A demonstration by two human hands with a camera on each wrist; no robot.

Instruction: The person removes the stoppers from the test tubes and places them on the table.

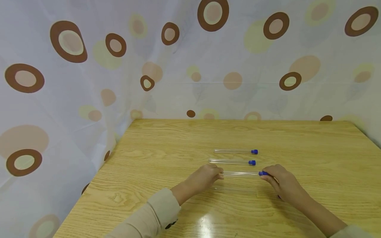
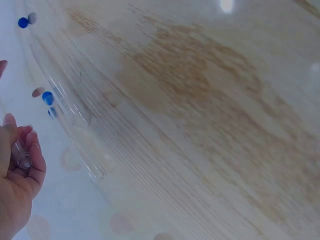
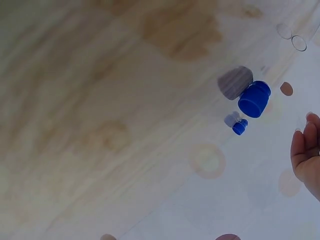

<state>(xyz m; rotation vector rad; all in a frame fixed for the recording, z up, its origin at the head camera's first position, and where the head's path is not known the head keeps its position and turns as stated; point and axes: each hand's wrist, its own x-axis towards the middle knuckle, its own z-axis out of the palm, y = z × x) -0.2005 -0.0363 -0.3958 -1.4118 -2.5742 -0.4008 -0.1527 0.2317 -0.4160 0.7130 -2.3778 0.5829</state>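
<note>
Altogether, four clear tubes and four blue caps can be counted on or above the worktop [image 1: 134, 205]. The held tube [image 1: 240, 173] is the landmark. Its left end is clasped by the left hand [image 1: 204, 178], whose fingers are curled in around the glassy wall. At its right end, the right hand [image 1: 284, 186] has thumb and fingers pinched together on a blue stopper [image 1: 262, 173], which meets the tube's mouth; how far it sits inside, I cannot tell.

Just beyond the held tube lies the nearer capped tube [image 1: 228, 161], and farther beyond it the far capped tube [image 1: 232, 151], both roughly parallel to it with caps to the right. On the person's side of the held tube rests one uncapped tube [image 1: 235, 189]. To the right of that same side is one loose cap [image 3: 254, 100], mostly hidden by the right hand in the head view.
</note>
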